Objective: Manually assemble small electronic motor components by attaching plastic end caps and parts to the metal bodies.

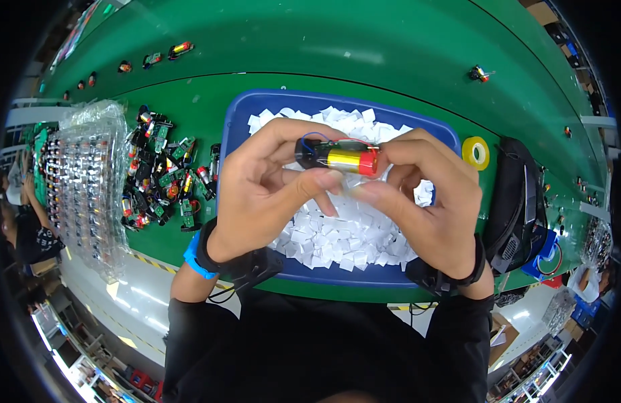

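Note:
Above a blue tray point(277, 96) I hold a small battery assembly point(350, 160), level and lengthwise between my hands. It has a yellow and red cell in a black holder, with thin blue and red wires along its upper side. My left hand point(256, 185) is closed on the black end, thumb below and fingers behind. At the red end, my right hand point(438, 195) pinches with thumb and fingers; both thumb tips nearly meet under the cell. Many small white paper-like pieces point(324, 238) fill the tray below.
Left of the tray lies a heap of similar assemblies point(166, 171), beside stacked clear plastic trays point(78, 188). A yellow tape roll point(476, 153) and a black bag point(515, 201) sit right. Scattered assemblies point(181, 49) lie on the far green surface point(364, 40). A person point(35, 232) is at far left.

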`<act>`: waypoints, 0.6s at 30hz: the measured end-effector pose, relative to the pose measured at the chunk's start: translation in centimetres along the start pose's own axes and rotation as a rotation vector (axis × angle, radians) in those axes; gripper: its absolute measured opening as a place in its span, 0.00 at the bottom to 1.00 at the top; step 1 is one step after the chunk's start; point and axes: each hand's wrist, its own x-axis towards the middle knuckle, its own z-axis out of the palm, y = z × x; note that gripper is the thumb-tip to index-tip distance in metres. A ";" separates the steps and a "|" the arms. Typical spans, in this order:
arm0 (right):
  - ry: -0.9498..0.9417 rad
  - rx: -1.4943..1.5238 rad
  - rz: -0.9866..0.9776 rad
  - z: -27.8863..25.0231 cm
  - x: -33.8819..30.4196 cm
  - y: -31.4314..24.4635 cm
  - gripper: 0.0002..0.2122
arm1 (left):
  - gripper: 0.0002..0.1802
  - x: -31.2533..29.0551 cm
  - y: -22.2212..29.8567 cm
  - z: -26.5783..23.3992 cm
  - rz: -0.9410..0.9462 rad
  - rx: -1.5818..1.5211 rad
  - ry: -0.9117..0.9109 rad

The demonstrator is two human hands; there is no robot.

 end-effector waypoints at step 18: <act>-0.055 0.419 0.228 1.3 -0.5 0.5 0.06 | 0.21 0.4 0.3 0.8 0.599 0.939 0.099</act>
